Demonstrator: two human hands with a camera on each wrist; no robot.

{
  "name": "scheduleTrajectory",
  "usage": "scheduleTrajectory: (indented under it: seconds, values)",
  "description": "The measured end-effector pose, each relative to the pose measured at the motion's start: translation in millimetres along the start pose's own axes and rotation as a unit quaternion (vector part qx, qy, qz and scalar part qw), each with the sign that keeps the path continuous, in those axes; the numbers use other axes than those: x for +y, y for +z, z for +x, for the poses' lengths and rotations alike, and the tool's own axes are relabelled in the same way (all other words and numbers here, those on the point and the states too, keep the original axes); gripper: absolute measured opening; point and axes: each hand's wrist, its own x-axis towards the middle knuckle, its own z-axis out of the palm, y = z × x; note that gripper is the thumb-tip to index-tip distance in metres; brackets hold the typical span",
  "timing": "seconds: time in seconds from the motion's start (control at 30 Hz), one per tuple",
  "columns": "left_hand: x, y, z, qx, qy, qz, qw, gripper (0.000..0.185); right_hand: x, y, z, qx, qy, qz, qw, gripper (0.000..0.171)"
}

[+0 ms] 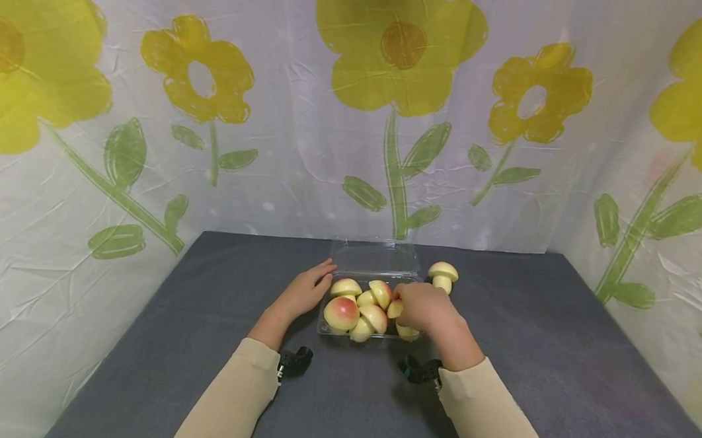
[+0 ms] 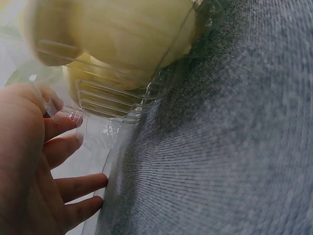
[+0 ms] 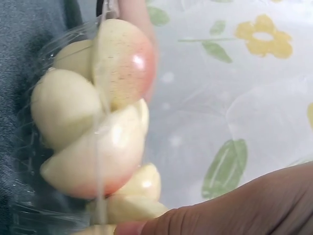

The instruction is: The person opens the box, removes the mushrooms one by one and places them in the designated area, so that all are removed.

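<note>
Clear ribbed plastic clamshell mid-worktop, full of smooth apple pieces. Left hand at its 9 o'clock, fingers straight, touching wall. Right hand at 3 o'clock, fingers curled on a piece.

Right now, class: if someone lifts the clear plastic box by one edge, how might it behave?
The clear plastic box looks thin-walled, so it would probably flex. Piled apple pieces might shift and tip it. Its open lid could flop.
</note>
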Motion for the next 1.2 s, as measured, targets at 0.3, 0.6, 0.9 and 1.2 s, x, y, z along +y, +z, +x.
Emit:
scheduleTrajectory:
  seconds: [0.3, 0.6, 0.9, 1.2]
  values:
    - [0.4, 0.5, -0.4, 0.000, -0.005, 0.002, 1.0000, 0.049, 5.0, -13.5, -10.0, 0.042, 0.000, 0.031, 0.999, 0.025]
    - [-0.1, 0.1, -1.2, 0.000, 0.001, -0.003, 1.0000, 0.049, 13.0, -27.2, -18.6, 0.080, -0.029, 0.042, 0.995, 0.039]
    - [0.3, -0.1, -2.4, 0.001, -0.002, -0.003, 1.0000, 0.049, 21.8, -37.1, -25.2, 0.080, -0.022, 0.079, 0.993, 0.044]
    - [1.0, -0.3, -1.3, 0.000, -0.004, -0.003, 1.0000, 0.049, 33.1, -45.5, -29.0, 0.085, -0.023, 0.106, 0.990, 0.042]
